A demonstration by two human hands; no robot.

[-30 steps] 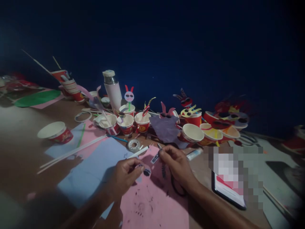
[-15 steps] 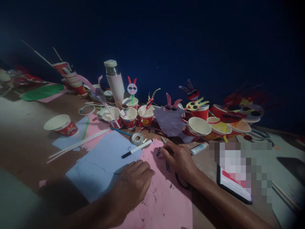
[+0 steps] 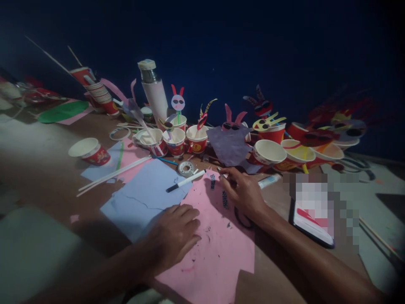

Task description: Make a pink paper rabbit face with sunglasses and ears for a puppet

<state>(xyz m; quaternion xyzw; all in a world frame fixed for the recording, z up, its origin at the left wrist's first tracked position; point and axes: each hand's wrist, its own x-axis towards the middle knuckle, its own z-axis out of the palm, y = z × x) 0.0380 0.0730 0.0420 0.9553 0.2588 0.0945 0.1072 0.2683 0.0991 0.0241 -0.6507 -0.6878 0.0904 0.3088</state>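
My left hand [image 3: 177, 232] lies on the left side of a pink paper sheet [image 3: 218, 249], with its fingers stretched out and slightly apart. A pen [image 3: 220, 169] is pinched in my right hand [image 3: 242, 190], which rests at the upper right of the sheet; most of the pen is hidden by the fingers. Dark patterned strips [image 3: 225, 198] are drawn on the pink paper near that hand, and scattered dark marks run lower down. A white marker with a black end [image 3: 185, 181] lies across the tops of the pink sheet and a blue sheet [image 3: 136, 202].
Red paper cups [image 3: 198, 141] with paper animal faces form a row behind the sheets. A tape roll [image 3: 186, 168], a tall flask [image 3: 155, 95] and a lone cup [image 3: 91, 152] stand around the left side. At right lies a phone [image 3: 311, 228], partly pixelated.
My left hand's curled fingers have spread out flatter on the pink paper. The right hand has shifted slightly, still holding the pen. The whole view has tilted down a little.
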